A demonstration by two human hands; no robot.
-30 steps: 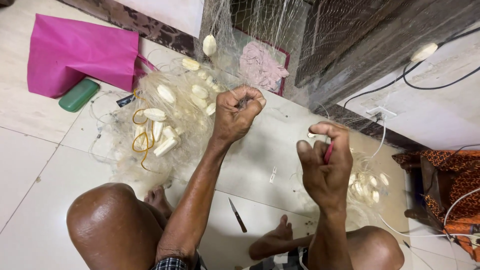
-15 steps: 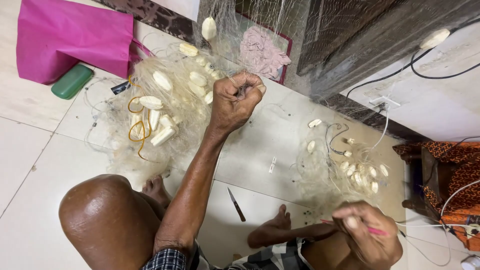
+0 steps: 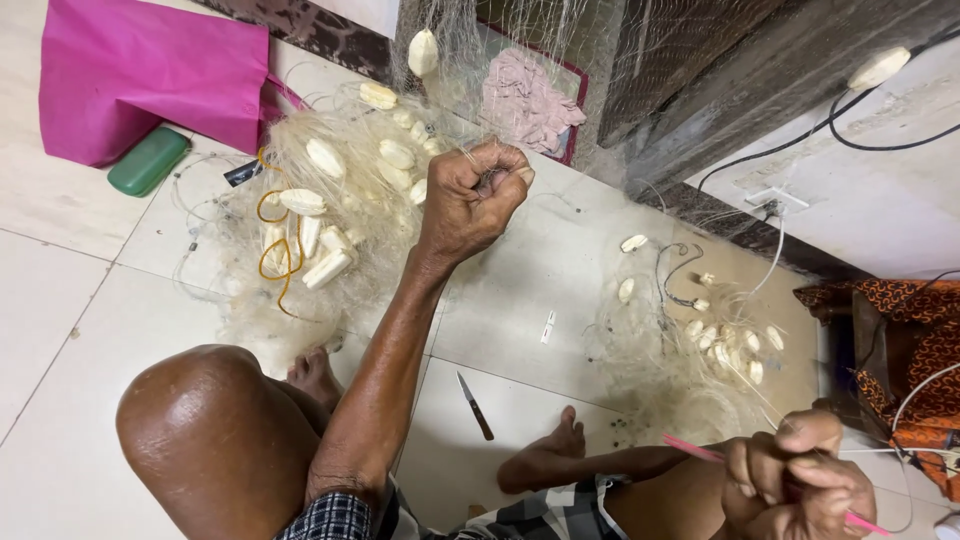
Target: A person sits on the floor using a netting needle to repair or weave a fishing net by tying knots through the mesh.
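Right hand (image 3: 800, 480), gripping a pink netting needle (image 3: 700, 450), has pulled back from the fishing net (image 3: 330, 200), drawing twine taut, while left hand (image 3: 470, 200) stays clenched on the mesh.

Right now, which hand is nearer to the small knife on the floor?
Left. The left hand is raised up-left of the knife, gripping netting; the right hand sits farther off to its right, holding a pink needle.

Soft, even indoor light, faint shadows, glare on the knee (image 3: 190, 410), wide-angle bending at the edges.
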